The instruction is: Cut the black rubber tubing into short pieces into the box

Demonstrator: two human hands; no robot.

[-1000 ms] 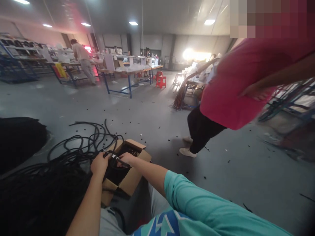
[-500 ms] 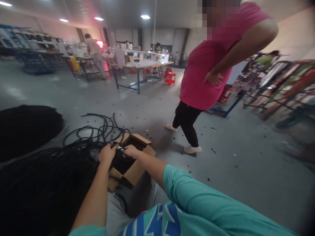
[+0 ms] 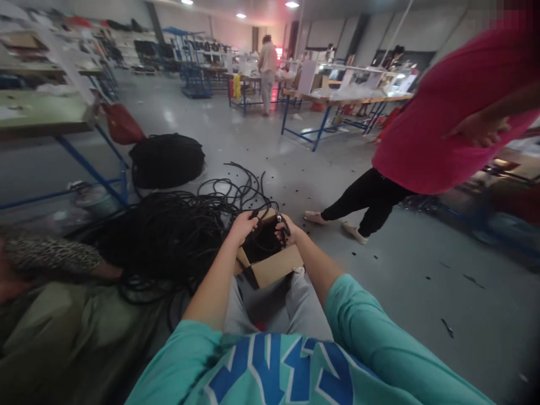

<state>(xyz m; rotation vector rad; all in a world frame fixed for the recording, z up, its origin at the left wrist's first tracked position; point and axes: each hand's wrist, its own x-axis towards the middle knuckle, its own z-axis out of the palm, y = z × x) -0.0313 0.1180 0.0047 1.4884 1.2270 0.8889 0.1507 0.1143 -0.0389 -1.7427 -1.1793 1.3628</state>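
Observation:
Over an open cardboard box (image 3: 278, 265), my left hand (image 3: 244, 226) is closed round a black cord whose end shows at the fingertips. My right hand (image 3: 288, 230), at the box's other side, is wrapped round a small dark tool (image 3: 282, 224) with a shiny metal part; its exact kind is unclear. A cord loop arches between the two hands. Dark contents inside the box are hard to make out. A large tangled heap of black cords (image 3: 169, 230) lies on the floor to my left, with loose ends curling out beyond the box.
Beside the heap sits a person in leopard-print cloth (image 3: 54, 253). A person in a pink shirt (image 3: 455, 124) stands close on the right. A rounded black bundle (image 3: 169, 160) rests behind the heap, near a table (image 3: 46, 115). Small black scraps dot the floor.
My view has swung left, bringing the seated person and the left table into sight. My hands, close together before, are now apart over the box.

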